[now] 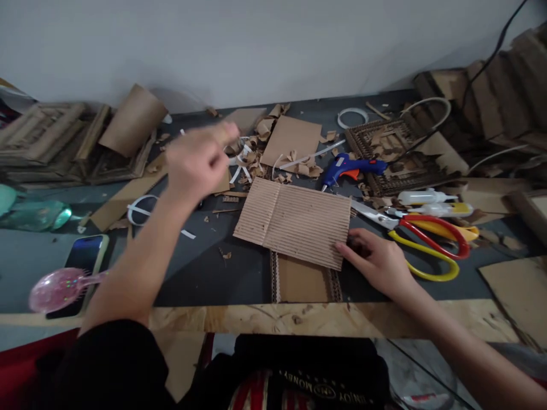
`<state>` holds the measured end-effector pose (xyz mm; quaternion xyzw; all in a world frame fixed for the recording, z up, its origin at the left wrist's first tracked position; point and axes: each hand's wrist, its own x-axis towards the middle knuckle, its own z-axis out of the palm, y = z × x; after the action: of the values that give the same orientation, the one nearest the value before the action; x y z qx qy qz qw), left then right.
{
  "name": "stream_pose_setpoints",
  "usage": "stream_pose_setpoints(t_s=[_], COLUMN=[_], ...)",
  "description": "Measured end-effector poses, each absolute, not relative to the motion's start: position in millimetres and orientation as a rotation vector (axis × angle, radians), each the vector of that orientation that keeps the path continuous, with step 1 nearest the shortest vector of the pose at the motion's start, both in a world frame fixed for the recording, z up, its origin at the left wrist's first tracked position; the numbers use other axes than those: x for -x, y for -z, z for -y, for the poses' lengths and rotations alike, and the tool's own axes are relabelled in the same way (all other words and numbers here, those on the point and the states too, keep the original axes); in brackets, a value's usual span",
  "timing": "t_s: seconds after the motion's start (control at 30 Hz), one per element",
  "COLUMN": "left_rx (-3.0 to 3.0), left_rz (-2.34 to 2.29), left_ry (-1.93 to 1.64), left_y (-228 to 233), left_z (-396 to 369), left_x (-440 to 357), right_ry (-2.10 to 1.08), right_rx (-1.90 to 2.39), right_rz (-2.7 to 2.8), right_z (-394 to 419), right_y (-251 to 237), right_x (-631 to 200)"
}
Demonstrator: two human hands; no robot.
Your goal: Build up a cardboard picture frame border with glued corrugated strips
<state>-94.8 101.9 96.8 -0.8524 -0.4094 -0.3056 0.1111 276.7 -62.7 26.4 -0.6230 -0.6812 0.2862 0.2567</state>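
A ribbed corrugated cardboard sheet (294, 221) lies flat in the middle of the dark table top. Under its near edge a smaller cardboard frame piece (304, 280) sticks out. My right hand (376, 262) rests on the table with its fingertips touching the sheet's near right corner. My left hand (197, 160) is raised above the table to the left of the sheet and is blurred; its fingers are curled, and whether they pinch anything cannot be made out.
Red and yellow scissors (427, 242) lie just right of my right hand, a blue glue gun (350, 168) behind the sheet. Cardboard scraps (273, 148) litter the back. A phone (81, 262), a pink brush (60, 287) and a teal bottle (38, 213) lie at left; cardboard stacks (491, 108) at right.
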Motion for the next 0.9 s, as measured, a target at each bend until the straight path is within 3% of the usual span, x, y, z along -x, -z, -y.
stream_pose_setpoints(t_s=[0.13, 0.3, 0.5, 0.63, 0.73, 0.9], left_rx=[2.699, 2.395, 2.301, 2.578, 2.950, 3.300], left_rz=[0.437, 0.397, 0.496, 0.556, 0.553, 0.315], left_ry=[0.644, 0.720, 0.890, 0.850, 0.918, 0.907], left_y=[-78.5, -77.8, -76.1, -56.1, -42.9, -34.6], left_z=[-21.9, 2.8, 12.0, 26.7, 38.2, 44.6], left_x=[66.8, 74.7, 72.9, 50.4, 32.0, 17.1], right_ry=[-1.190, -1.292, -1.006, -0.627, -1.084, -1.428], right_rx=[1.485, 1.415, 1.458, 1.571, 1.453, 1.300], right_rz=[1.559, 1.480, 1.590, 1.804, 1.804, 1.437], right_z=[53.2, 19.8, -50.1, -27.5, 21.1, 55.8], right_y=[-40.0, -70.8, -80.0, -71.4, -64.0, -58.5], right_x=[-277.6, -274.2, -256.5, -249.7, -233.9, -205.7])
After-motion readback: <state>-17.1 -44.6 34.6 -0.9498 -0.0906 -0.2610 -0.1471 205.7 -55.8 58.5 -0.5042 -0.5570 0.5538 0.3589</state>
